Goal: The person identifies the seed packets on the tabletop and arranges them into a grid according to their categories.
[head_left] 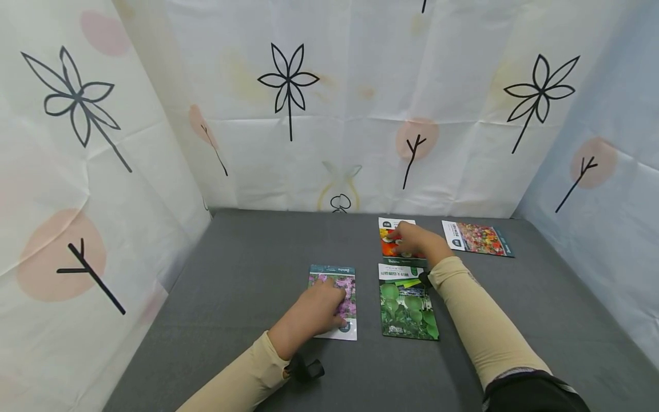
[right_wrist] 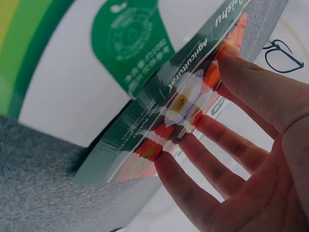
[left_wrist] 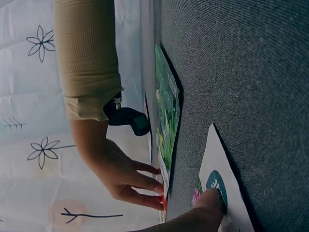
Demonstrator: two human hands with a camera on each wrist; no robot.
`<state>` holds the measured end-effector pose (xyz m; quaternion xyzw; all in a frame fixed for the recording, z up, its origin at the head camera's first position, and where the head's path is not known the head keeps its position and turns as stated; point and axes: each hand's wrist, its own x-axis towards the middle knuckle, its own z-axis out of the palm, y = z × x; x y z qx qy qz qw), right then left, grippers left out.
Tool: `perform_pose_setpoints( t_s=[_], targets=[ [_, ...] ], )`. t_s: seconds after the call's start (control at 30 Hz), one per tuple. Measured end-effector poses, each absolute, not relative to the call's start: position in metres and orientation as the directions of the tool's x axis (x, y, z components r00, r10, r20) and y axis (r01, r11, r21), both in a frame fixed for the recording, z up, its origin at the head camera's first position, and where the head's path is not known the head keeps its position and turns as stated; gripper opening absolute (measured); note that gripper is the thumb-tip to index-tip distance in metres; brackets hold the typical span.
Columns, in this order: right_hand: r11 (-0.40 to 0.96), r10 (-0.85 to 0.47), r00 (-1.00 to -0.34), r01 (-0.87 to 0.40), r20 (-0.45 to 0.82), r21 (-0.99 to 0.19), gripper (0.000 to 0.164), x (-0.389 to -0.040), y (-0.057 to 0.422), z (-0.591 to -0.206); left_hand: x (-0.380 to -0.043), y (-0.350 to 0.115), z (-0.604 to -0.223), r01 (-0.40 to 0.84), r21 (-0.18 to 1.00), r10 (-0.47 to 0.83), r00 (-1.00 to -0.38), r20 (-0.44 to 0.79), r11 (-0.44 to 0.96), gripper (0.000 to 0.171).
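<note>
So, right hand (head_left: 418, 241) first: its fingers are spread, with the fingertips (right_wrist: 165, 164) touching the face of the red flower packet (head_left: 388, 246), just right of centre in the head view. The left hand (head_left: 315, 306) lies on the pink flower packet (head_left: 349, 303), at the centre and a little low, fingers extended over the picture and thumb (left_wrist: 210, 200) down on the white end; no pinch there either.

Directly below the red one, right of centre, sits the green leaf packet (head_left: 408, 312), lying flat, the two edges so close that I cannot tell whether they overlap. Over to the right, well apart from the pink one, a fourth packet (head_left: 483, 239) of mixed blooms lies sideways and slightly slanted.

Beige sleeves (head_left: 479, 320) come in from the lower left and lower right, a small black device (head_left: 309, 371) at each wrist. All four packets lie on a grey table (head_left: 247, 297), and across the top hangs pale cloth (head_left: 350, 86) with black line-drawn flowers.
</note>
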<state>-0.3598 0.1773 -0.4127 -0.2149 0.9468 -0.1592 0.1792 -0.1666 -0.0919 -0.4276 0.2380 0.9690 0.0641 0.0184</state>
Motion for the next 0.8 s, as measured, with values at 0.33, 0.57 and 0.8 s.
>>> perform_pose_setpoints(
  t_s=[0.33,0.57,0.8],
  targets=[
    [0.862,-0.445,-0.844,-0.313,-0.299,-0.399,0.049,-0.359,0.17,-0.407,-0.166,-0.092,-0.426,0.463,0.138,0.468,-0.884,-0.001,0.876,0.042],
    [0.855,-0.466,-0.836,-0.341,-0.29,-0.391,0.048,-0.361,0.165,-0.407,-0.165,-0.092,-0.425,0.466,0.139,0.47,-0.883,0.003,0.874,0.041],
    [0.859,-0.469,-0.833,-0.353,-0.293,-0.372,0.048,-0.364,0.161,-0.409,-0.165,-0.092,-0.424,0.465,0.139,0.469,-0.883,0.005,0.874,0.041]
  ],
)
